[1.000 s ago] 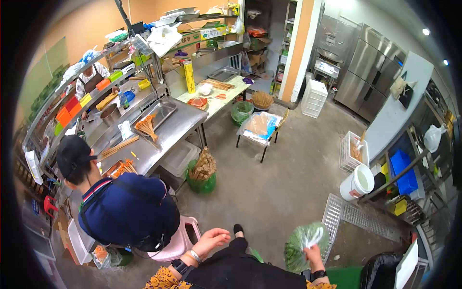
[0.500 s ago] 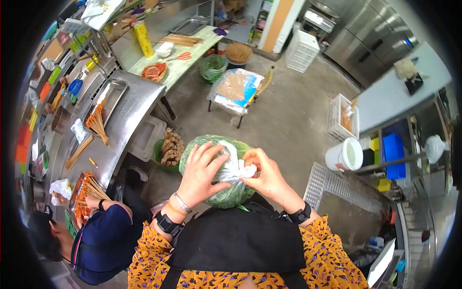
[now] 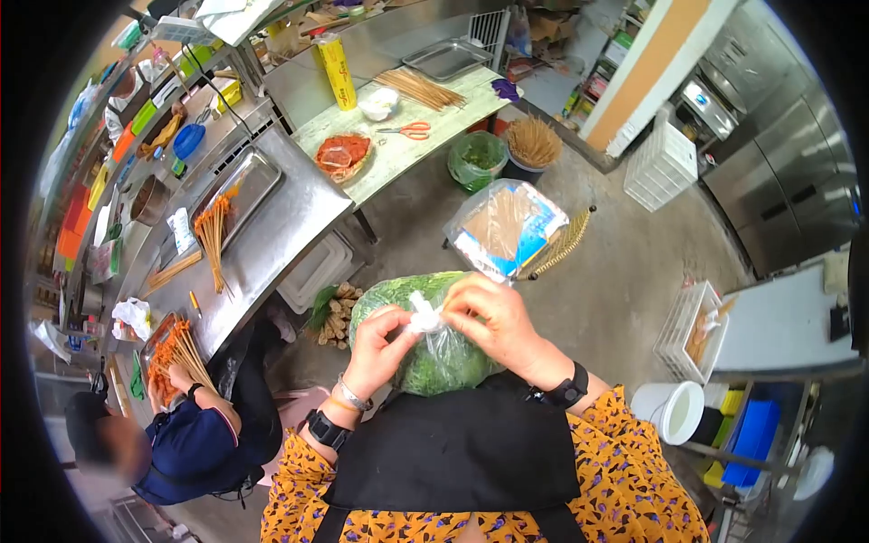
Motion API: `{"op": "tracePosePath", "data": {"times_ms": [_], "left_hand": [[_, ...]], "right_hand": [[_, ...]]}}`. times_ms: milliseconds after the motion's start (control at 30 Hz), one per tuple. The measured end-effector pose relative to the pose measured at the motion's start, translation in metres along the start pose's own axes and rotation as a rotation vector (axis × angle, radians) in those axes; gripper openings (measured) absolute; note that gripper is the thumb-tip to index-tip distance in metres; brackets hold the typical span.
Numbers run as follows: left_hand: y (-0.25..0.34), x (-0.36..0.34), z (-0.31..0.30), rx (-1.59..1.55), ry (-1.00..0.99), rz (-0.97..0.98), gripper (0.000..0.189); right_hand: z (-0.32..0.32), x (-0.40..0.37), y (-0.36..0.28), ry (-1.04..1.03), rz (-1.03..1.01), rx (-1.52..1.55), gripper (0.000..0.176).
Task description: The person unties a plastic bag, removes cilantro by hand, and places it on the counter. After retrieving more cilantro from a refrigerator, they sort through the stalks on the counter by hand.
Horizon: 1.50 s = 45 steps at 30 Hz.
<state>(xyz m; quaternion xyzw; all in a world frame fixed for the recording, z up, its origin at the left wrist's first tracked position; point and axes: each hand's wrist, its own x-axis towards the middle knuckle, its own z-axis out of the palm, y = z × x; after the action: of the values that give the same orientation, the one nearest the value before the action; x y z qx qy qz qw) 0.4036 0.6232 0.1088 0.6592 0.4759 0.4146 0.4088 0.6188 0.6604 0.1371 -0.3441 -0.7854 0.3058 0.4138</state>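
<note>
A clear plastic bag (image 3: 444, 360) full of leafy greens rests in front of my black apron, its neck gathered and twisted into a white knot. My left hand (image 3: 376, 348) pinches the left side of that knot between thumb and forefinger. From the right, my right hand (image 3: 493, 321) grips the other side of the gathered plastic, fingers bent and pressed together. The bulging bag lies under both hands, with the greens showing through the plastic.
To the left, a co-worker (image 3: 195, 443) handles skewers at a steel counter (image 3: 294, 204). Ahead stands a stool piled with a plastic-wrapped pack (image 3: 507, 226). Beyond it are a green-lined bin (image 3: 477, 161) and a light table (image 3: 385, 149). A white bucket (image 3: 667, 412) and crate (image 3: 692, 330) stand right.
My left hand has closed from spread fingers into a pinch on the bag's knot. My right hand stays at the knot. The camera view has turned left, shifting the room rightward.
</note>
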Motion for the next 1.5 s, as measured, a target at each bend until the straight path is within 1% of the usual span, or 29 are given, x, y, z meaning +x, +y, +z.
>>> {"op": "tracePosePath", "data": {"times_ms": [67,133,167,200,267,333,400,433,533,567,600,667,700,733,800,833,867,933,967,1000,1033,1067,1100,1133,1200,1267,1367,1467,1500], "left_hand": [[-0.005,0.018,0.006,-0.005,0.089,-0.069,0.01],[-0.008,0.033,0.007,-0.044,0.135,-0.162,0.01],[-0.011,0.044,0.005,-0.087,0.164,-0.23,0.01],[-0.014,0.054,0.003,-0.083,0.175,-0.231,0.01],[-0.021,0.068,-0.004,-0.015,0.176,-0.172,0.011],[-0.029,0.088,-0.011,0.017,0.2,-0.137,0.01],[-0.04,0.111,-0.021,0.045,0.194,-0.134,0.012],[-0.058,0.119,-0.022,0.076,0.267,-0.087,0.013],[-0.075,0.162,-0.047,0.072,0.212,-0.083,0.014],[-0.079,0.178,-0.059,0.065,0.197,-0.066,0.013],[-0.081,0.191,-0.071,0.054,0.226,-0.08,0.013],[-0.083,0.213,-0.099,-0.048,0.147,-0.118,0.013],[-0.091,0.22,-0.109,-0.057,0.15,-0.086,0.013],[-0.099,0.228,-0.122,-0.057,0.167,-0.093,0.013],[-0.113,0.238,-0.141,-0.099,0.235,-0.092,0.013],[-0.112,0.243,-0.15,-0.118,0.269,-0.134,0.014],[-0.115,0.245,-0.156,-0.153,0.304,-0.168,0.013],[-0.13,0.247,-0.171,0.07,0.331,0.0,0.027],[-0.126,0.248,-0.182,0.166,0.403,-0.125,0.035],[-0.12,0.249,-0.191,0.257,0.478,-0.258,0.043],[-0.128,0.244,-0.199,0.255,0.549,-0.276,0.053],[-0.13,0.239,-0.209,0.234,0.587,-0.333,0.048],[-0.136,0.23,-0.219,0.31,0.572,-0.332,0.047],[-0.145,0.219,-0.229,0.385,0.557,-0.334,0.045],[-0.162,0.196,-0.243,0.47,0.616,-0.356,0.043],[-0.175,0.186,-0.244,0.554,0.68,-0.389,0.041],[-0.194,0.192,-0.241,0.48,1.086,-0.628,0.043],[-0.241,0.195,-0.234,0.598,1.118,-0.718,0.05],[-0.251,0.195,-0.228,0.586,1.135,-0.743,0.05]], "right_hand": [[-0.018,0.024,0.009,-0.003,0.026,-0.04,0.009],[-0.026,0.043,0.023,-0.196,0.135,0.041,0.012],[-0.026,0.053,0.028,-0.202,0.187,0.087,0.015],[-0.025,0.062,0.037,-0.209,0.179,0.092,0.015],[-0.015,0.077,0.064,-0.236,-0.001,-0.072,0.017],[-0.01,0.099,0.09,-0.274,-0.071,-0.053,0.016],[-0.019,0.134,0.086,-0.442,0.163,0.362,0.014],[-0.035,0.152,0.082,-0.594,0.54,0.865,0.017],[-0.038,0.208,0.094,-0.615,0.473,0.903,0.017],[-0.034,0.223,0.109,-0.58,0.521,0.93,0.018],[-0.026,0.238,0.123,-0.614,0.53,0.923,0.018],[-0.006,0.269,0.151,-0.289,0.441,1.206,0.018],[0.001,0.29,0.166,-0.261,0.379,1.132,0.024],[0.013,0.303,0.177,-0.279,0.382,1.135,0.024],[0.039,0.319,0.197,-0.481,-0.061,0.18,0.027],[0.055,0.323,0.206,-0.574,-0.168,0.024,0.03],[0.071,0.328,0.212,-0.593,-0.158,0.042,0.03],[0.1,0.351,0.227,-0.765,-0.126,0.041,0.025],[0.115,0.362,0.23,-0.736,-0.09,0.176,0.025],[0.124,0.371,0.229,-0.776,-0.096,0.187,0.025],[0.133,0.385,0.218,-0.759,-0.075,0.285,0.024],[0.144,0.398,0.212,-0.738,-0.053,0.385,0.022],[0.156,0.411,0.215,-0.758,-0.135,0.365,0.019],[0.167,0.424,0.218,-0.793,-0.148,0.386,0.019],[0.189,0.447,0.224,-0.857,-0.008,0.401,0.018],[0.215,0.462,0.236,-0.885,-0.077,0.413,0.018],[0.255,0.471,0.248,-0.942,-0.062,0.429,0.017],[0.311,0.471,0.267,-1.063,-0.05,0.38,0.019],[0.324,0.471,0.272,-1.176,-0.134,0.29,0.02]]}}
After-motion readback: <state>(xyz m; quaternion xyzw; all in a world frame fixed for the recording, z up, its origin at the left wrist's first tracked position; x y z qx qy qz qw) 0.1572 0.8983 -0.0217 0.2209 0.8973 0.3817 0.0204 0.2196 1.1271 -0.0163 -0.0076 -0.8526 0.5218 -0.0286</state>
